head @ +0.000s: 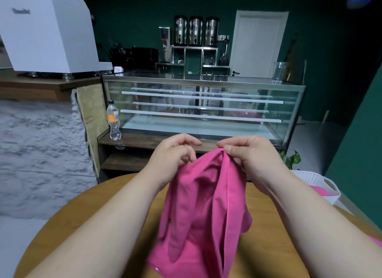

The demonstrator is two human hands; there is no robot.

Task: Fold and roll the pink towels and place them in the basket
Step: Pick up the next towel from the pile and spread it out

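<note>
Pink towel [206,205] is hanging bunched over the round wooden worktop [82,226], its lower end resting on the surface nearest the camera. Right hand [248,153] is pinching the towel's top edge between thumb and fingers. Left hand [175,151] is gripping the adjoining edge with curled fingers (contact partly hidden). White basket [330,187] is sitting at the right, holding pink fabric [319,190].
</note>
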